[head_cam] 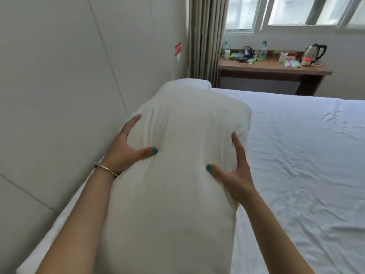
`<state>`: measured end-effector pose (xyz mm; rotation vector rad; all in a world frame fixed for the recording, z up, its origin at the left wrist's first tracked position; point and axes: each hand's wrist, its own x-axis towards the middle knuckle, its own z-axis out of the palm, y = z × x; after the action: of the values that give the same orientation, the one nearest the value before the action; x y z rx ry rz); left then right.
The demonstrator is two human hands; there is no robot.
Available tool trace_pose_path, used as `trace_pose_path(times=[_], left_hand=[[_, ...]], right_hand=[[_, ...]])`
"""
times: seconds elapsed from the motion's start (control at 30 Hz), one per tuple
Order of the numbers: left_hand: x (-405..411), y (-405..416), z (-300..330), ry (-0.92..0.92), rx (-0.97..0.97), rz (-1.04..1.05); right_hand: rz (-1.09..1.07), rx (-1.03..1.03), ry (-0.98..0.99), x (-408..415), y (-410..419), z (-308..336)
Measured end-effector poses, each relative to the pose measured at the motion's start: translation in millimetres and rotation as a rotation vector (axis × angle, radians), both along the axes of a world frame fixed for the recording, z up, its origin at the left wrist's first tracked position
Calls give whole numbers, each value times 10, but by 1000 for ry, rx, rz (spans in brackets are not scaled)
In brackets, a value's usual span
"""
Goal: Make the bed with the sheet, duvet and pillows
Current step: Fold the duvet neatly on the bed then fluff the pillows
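While both hands are holding it up over the head end of the bed (pixel 296 155), the pillow (pixel 177 155) is reading as light and very soft: thumbs are sinking into the cover and creasing it. Left hand (pixel 126 149) is gripping the left flank, fingers spread and curled round the side; right hand (pixel 235 175) is gripping the right flank likewise. Judging by the sag, a hold at both long sides is suiting it best; one corner alone would probably be letting it droop. The cotton is looking smooth, not slippery.

Count: two pillows, one held, a second pillow (pixel 189 83) lying beyond it by the padded headboard (pixel 59 95). One sheet (pixel 316 194), wrinkled, is covering the mattress. No duvet is showing. Two water bottles and one kettle (pixel 315 53) are standing on the far surface (pixel 272 69).
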<state>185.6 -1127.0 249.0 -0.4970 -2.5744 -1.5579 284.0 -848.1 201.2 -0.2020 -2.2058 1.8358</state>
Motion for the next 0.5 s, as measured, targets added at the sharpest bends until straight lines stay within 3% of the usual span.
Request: trace_pose_path(times=[0.13,0.2,0.4,0.5], left_hand=[[-227,-876,231,6,-35,101],[-388,-1277,168,-80,-69,129],[-543,-2137,-1183,-640,-264,327],[-588,-2238,-1526,-644,-282,420]], right_hand=[[109,-49,15,-452,-716,84],[144,-78,-11,-633,-1067,-58],[309,20,-456,-774,-1885,-1217],[302,31,-455,-811,-1994,-1420]])
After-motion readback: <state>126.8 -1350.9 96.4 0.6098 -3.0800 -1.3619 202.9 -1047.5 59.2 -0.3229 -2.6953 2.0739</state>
